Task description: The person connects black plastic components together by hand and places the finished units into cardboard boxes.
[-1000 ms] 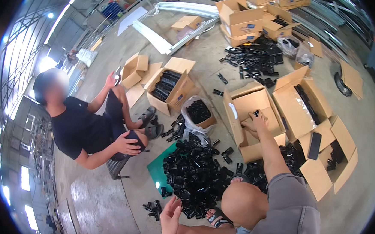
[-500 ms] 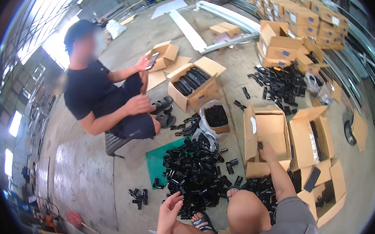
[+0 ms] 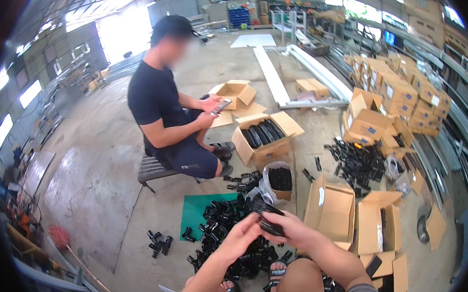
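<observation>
Both my hands have come together in front of me, above a heap of small black tubular fittings [image 3: 217, 224]. My right hand [image 3: 298, 232] is wrapped round a bundle of glossy black plastic pieces [image 3: 271, 223]; their exact kind is hard to make out. Against the near left side of the bundle, the bent fingers of my left hand [image 3: 244, 235] grip it too. Part of the heap is hidden behind my forearms. Under the heap lies a green sheet [image 3: 192, 207]. Right of my hands stands an open cardboard box [image 3: 336, 204], its flaps up.
A person [image 3: 159, 107] sits on a stool at the left, holding a phone [image 3: 221, 106]. A carton of black parts [image 3: 266, 150] and a bagged box [image 3: 279, 180] stand ahead. More black parts [image 3: 355, 162] and stacked cartons [image 3: 402, 90] are at the right.
My right hand has left the open box and moved left, now with black pieces in it. My left hand has risen to meet it. The seated person's hands have come together at the phone.
</observation>
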Motion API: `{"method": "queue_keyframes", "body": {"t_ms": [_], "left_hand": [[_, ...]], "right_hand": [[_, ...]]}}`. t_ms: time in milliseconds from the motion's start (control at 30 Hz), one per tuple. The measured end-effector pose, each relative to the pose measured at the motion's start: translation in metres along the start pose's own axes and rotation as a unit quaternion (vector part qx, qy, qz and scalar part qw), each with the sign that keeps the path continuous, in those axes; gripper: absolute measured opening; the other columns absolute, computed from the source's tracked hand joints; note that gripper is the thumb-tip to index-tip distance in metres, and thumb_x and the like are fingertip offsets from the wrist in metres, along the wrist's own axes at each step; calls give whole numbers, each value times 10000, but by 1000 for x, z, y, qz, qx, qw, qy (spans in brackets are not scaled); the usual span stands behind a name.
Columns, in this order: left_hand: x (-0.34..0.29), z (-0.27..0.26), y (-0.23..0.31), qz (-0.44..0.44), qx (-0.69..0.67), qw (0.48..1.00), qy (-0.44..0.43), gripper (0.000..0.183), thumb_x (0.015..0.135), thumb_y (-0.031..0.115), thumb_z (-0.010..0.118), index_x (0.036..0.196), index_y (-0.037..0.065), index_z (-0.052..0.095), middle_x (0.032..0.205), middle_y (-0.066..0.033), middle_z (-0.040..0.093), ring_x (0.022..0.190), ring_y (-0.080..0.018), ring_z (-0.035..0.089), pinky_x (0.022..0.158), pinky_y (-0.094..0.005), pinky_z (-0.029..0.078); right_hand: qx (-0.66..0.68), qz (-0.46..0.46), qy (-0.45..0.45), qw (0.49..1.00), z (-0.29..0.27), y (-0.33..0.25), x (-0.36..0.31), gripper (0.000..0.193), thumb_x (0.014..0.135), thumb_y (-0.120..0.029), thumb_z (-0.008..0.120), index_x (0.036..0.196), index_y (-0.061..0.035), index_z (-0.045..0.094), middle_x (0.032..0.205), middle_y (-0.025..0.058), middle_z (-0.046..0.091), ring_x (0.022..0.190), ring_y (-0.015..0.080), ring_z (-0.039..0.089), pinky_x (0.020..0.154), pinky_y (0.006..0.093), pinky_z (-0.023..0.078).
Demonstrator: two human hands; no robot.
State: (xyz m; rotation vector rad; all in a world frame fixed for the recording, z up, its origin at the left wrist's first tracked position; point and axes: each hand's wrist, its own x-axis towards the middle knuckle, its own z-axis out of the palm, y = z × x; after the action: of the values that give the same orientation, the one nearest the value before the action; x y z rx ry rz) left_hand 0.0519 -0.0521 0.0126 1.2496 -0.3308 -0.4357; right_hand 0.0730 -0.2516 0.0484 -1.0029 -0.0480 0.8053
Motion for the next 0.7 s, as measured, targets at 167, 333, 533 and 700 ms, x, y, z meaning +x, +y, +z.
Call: {"method": "queue_keyframes", "body": {"t_ms": [167,333,533,700], "left_hand": [[3,-33,27,147,-278,949,21,645,1005,354,615,1494,21,359,1480,-127,481,1358,-273,488,1132,-447,402],[-22,-53,21,202,-226,953,19,628,1024,285,591,1520,-8,339,1503,-129,463,1330,-221,521,1053,-358,491],[-15,-48,13,201,-224,947,109,491,1053,114,479,1515,-8,366,1530,-117,447,1343,-207,510,1079,-346,467],[-21,-60,11,154,-323,878,317,353,1100,264,423,1391,73,476,1362,-94,568,1269,-245,553,1076,-430,467]], "right_hand": [[60,-6,34,998,86,-31,49,284,1060,-290,497,916,-69,603,681,40,595,403,97,413,412,240,298],[67,58,1,996,97,-2,71,268,1063,-289,474,960,-73,595,661,41,588,381,90,401,386,222,295],[87,101,-88,987,55,15,88,307,1064,-329,475,952,-71,600,659,47,585,363,83,381,383,221,297],[-125,58,0,990,68,18,81,295,1041,-261,546,1267,-73,568,851,95,661,554,111,532,471,220,363]]}}
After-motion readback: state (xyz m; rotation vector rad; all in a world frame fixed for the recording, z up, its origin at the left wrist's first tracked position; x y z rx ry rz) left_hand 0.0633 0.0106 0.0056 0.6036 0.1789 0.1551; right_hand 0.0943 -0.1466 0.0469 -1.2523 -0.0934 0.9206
